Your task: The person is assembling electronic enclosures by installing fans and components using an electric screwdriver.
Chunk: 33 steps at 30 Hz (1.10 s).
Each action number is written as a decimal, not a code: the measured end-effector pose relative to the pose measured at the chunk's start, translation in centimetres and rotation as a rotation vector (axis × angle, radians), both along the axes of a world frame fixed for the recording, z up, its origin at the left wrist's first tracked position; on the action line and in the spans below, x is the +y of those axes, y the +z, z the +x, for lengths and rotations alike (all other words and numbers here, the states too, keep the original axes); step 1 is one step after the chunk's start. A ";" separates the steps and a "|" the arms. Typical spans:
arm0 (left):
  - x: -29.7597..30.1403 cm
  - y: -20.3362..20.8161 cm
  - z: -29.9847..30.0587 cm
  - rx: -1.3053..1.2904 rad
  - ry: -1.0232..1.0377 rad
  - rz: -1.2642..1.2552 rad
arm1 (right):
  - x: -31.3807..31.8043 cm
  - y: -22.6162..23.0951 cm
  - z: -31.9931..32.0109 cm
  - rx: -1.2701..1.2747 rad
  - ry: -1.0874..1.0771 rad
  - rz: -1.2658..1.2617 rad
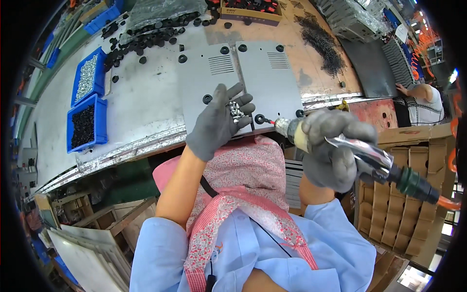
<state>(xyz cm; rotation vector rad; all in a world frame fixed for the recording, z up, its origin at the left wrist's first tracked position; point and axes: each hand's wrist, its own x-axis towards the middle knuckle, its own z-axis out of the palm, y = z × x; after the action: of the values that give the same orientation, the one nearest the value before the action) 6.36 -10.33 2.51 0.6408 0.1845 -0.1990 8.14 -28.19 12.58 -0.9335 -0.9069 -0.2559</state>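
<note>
My left hand [210,127], in a grey glove, is turned palm up with its fingers curled, cupping a small heap of silver screws [236,113]. It hovers over the near part of a grey metal panel [197,80] with vent slots. My right hand [333,141], gloved too, is wrapped around an air screwdriver [372,159] lying nearly level. The tool's red-tipped bit meets a round black rubber foot [260,118] at the near left corner of a second grey panel [267,85]. Other black feet [242,47] sit at the panels' corners.
Two blue bins stand at left, one with silver screws [87,75], one with small black parts [82,127]. Loose black feet [146,39] lie behind them. Black wire pieces [323,44] are piled at far right. A divided cardboard box [396,194] stands near right; another person [423,104] works beyond.
</note>
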 end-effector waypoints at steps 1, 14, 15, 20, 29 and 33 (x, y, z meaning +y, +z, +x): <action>-0.1 0.3 -0.6 0.003 0.049 -0.287 | -0.2 0.1 -0.5 0.009 0.000 -0.003; -1.8 -0.1 -2.9 0.006 -0.144 -0.079 | 0.1 0.3 -1.0 -0.012 0.010 -0.012; -1.7 -0.2 -3.0 -0.001 -0.155 -0.035 | 0.1 0.3 -1.1 0.002 -0.006 -0.016; -1.1 0.7 -3.5 0.005 -0.231 0.106 | -0.1 0.3 -1.2 0.020 0.045 -0.017; -1.1 1.0 -3.6 0.052 -0.225 0.046 | 0.4 0.2 -1.5 0.034 0.065 -0.036; -1.1 1.3 -3.6 0.048 -0.213 0.138 | 0.7 0.4 -1.6 0.023 0.049 -0.042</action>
<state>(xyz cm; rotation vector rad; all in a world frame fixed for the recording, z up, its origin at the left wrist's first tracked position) 2.71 -11.42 3.82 0.7941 0.1771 -0.4091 6.54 -27.50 12.98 -0.9501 -0.9160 -0.1841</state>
